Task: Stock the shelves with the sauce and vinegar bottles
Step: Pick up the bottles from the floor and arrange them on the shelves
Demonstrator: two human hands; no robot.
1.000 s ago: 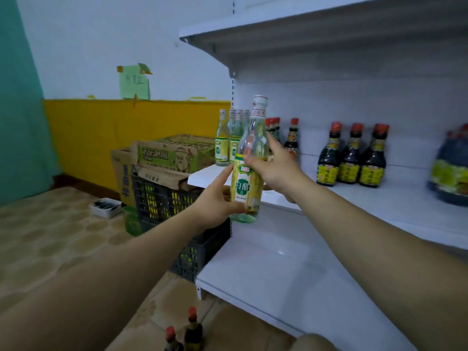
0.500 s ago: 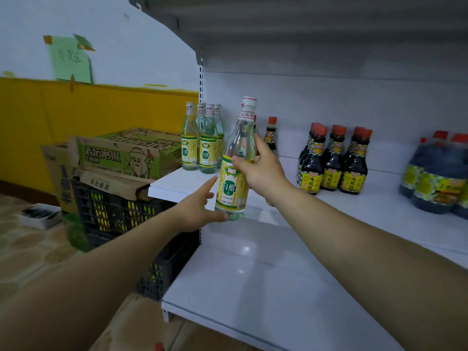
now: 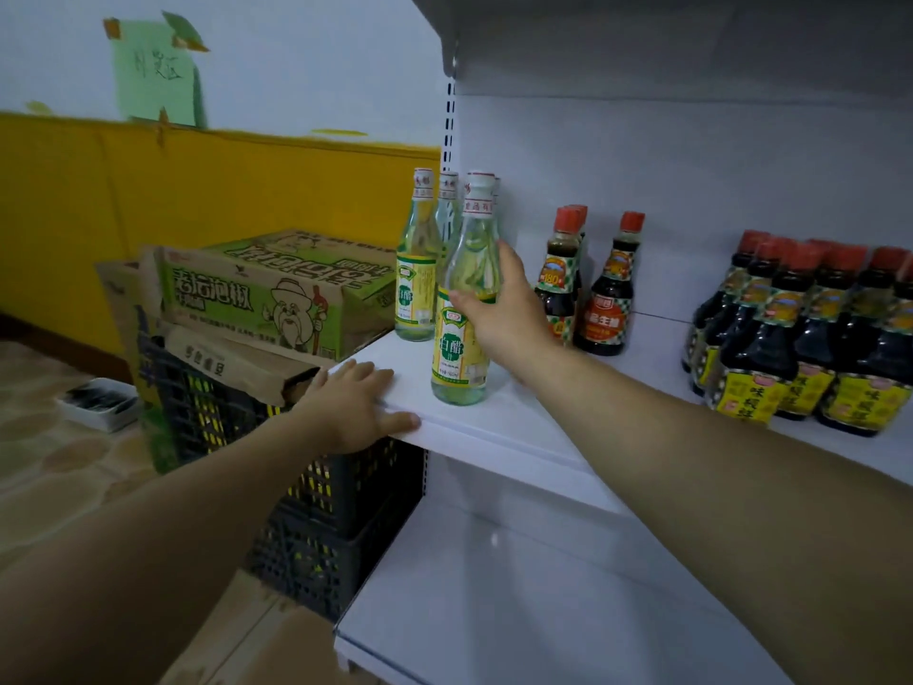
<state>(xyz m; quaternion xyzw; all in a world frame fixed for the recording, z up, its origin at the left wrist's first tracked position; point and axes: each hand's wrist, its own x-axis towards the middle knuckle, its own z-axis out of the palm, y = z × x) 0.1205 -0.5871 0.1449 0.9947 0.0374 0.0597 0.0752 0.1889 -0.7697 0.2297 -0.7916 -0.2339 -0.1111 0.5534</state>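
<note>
Right grip: my right grip [image 3: 504, 313] is clamped round the shoulder of the white vinegar bottle [image 3: 452, 348], thumb in front just above the label, fingers wrapped behind.
Left grip: my left grip [image 3: 355, 402] holds nothing; its fingers lie flat on the front left corner of the middle shelf [image 3: 518, 437], thumb along the edge.
Bottle in hand: upright, and its base looks set down on the middle shelf near the front edge, just ahead of the other vinegar bottles [image 3: 417, 269] at the left end.
Neighbours: small sauce bottles [image 3: 610, 299] stand just behind my right wrist; the dark soy sauce bottles [image 3: 800, 348] cluster well apart to the right.
Beyond the shelf: a green-printed carton [image 3: 276, 294] sits on a black crate [image 3: 316, 511] beside the shelf's left end.
Step in hand: I judge I am placing this vinegar bottle, and it is nearly done.
Next move: probably nudge it back into line with its row without clinking the glass, then release.
</note>
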